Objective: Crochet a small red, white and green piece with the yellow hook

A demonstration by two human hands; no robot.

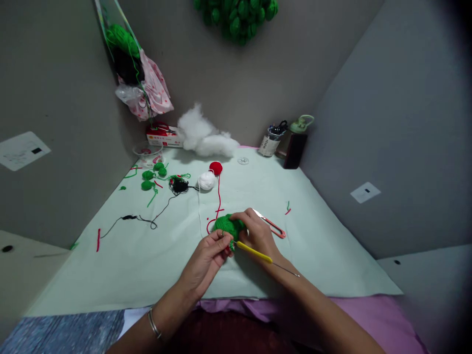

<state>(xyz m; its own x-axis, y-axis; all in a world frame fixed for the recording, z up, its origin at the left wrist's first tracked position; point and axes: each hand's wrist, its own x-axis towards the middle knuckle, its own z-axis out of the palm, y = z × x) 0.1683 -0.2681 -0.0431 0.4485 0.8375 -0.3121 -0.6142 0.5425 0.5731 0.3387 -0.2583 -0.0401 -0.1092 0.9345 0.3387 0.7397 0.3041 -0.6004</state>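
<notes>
green crochet piece (228,227) on pale sheet; yellow-handled hook (254,251) angled beside

Two bare forearms, no sleeves in view. On the left wrist, thin silver bangles (155,323), two or three narrow rings lying close together. Left hand (206,260) and right hand (258,235) ungloved, with no rings or watch to be made out. Short nails, unpainted as far as can be told. At the bottom edge, dark red clothing (221,334) over the lap.
</notes>
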